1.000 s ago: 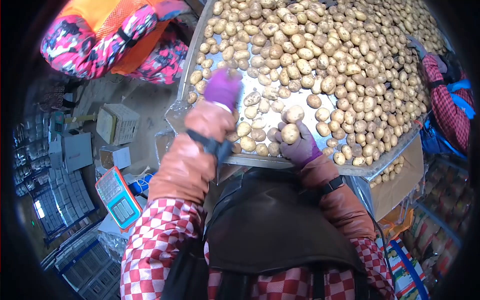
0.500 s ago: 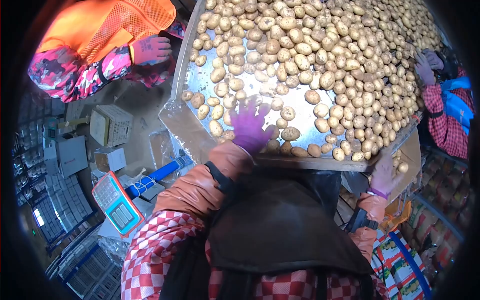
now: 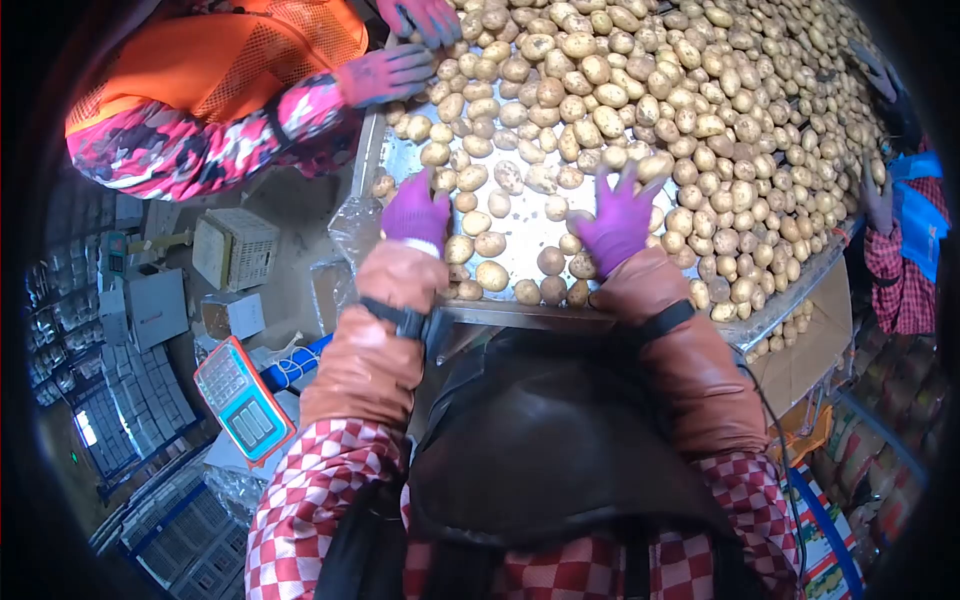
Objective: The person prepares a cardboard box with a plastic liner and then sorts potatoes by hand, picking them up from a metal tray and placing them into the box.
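Observation:
A big metal sorting table [image 3: 520, 318] carries several potatoes [image 3: 640, 110] spread thickly across it. My left hand [image 3: 415, 213], in a purple glove, hovers over the table's near left part with fingers apart and nothing in it. My right hand [image 3: 618, 217], also gloved in purple, is spread open above potatoes near the front edge. Between the two hands lies a small group of potatoes [image 3: 490, 274] on bare metal.
A person in an orange vest and pink patterned sleeves [image 3: 215, 100] reaches gloved hands [image 3: 385, 72] onto the table's far left. Another person in a red checked sleeve [image 3: 895, 260] stands at the right. A cardboard box [image 3: 800, 355] with potatoes sits under the right edge. An orange scale [image 3: 243, 398] stands lower left.
My right hand came up from the box below the right edge onto the table. My left hand shifted left. The orange-vested person's hands reached onto the potatoes.

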The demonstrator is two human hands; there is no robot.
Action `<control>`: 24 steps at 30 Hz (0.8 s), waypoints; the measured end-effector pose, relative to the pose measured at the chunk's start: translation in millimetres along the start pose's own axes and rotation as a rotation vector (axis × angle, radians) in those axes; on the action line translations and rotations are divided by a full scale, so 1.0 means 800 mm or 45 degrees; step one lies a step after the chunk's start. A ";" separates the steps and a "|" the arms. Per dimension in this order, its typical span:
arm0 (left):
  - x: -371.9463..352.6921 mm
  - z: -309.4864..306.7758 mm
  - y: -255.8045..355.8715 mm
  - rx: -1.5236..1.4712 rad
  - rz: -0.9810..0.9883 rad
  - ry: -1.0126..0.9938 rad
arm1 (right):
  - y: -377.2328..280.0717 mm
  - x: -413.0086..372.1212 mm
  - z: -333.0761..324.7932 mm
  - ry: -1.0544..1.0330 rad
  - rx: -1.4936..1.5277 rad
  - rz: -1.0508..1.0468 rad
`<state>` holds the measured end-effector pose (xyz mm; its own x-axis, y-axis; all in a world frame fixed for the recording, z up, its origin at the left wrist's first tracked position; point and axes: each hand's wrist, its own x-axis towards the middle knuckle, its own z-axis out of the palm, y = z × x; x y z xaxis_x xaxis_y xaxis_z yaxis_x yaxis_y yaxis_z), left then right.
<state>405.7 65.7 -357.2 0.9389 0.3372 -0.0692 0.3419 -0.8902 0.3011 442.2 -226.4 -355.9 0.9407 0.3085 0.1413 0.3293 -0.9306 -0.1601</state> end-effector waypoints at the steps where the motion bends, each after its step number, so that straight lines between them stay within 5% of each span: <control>1: 0.024 0.009 0.005 0.098 -0.133 -0.195 | -0.021 -0.026 0.006 -0.018 0.076 0.049; 4: 0.064 0.031 0.019 0.199 -0.206 -0.470 | -0.034 -0.073 0.034 -0.499 0.707 -0.127; 6: 0.077 0.028 0.014 0.093 -0.147 -0.523 | -0.039 -0.080 -0.003 -0.526 0.399 -0.379; 9: 0.061 0.005 -0.015 -0.328 -0.074 -0.534 | -0.014 -0.076 -0.003 -0.522 0.954 -0.173; 10: 0.042 0.001 -0.011 -0.325 -0.062 -0.352 | -0.005 -0.077 -0.017 -0.549 1.214 -0.132; 11: 0.023 -0.002 -0.007 -0.316 -0.049 -0.170 | 0.001 -0.076 -0.022 -0.633 1.610 0.153; 12: 0.007 0.014 -0.003 -0.791 -0.245 -0.296 | 0.003 -0.078 -0.024 -0.715 2.004 0.453; 13: -0.026 -0.029 0.054 -0.587 -0.103 -0.281 | 0.002 -0.079 -0.027 -0.789 2.389 0.765; 15: -0.048 -0.035 0.095 -0.912 0.066 -0.743 | -0.006 -0.076 -0.044 -0.722 2.752 1.045; 17: -0.024 -0.002 0.116 -0.950 0.233 -0.363 | -0.003 -0.077 -0.015 -0.688 3.015 1.089; 19: 0.014 0.044 0.092 -0.175 0.728 0.284 | 0.016 -0.090 -0.003 -0.491 2.289 0.805; 20: 0.004 0.045 0.075 -0.077 0.790 0.197 | 0.041 -0.105 -0.009 -0.365 1.957 0.675; 22: -0.021 0.041 0.031 -0.176 0.842 0.005 | 0.119 -0.136 -0.030 -0.092 1.999 0.660; 24: -0.050 0.020 0.005 -0.212 0.543 -0.016 | 0.198 -0.180 -0.070 0.468 2.971 1.055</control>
<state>369.8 43.8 -368.7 0.9951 -0.0533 0.0827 -0.0852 -0.8870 0.4538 354.4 -429.1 -346.8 0.9030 -0.0850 -0.4212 -0.1524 0.8532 -0.4988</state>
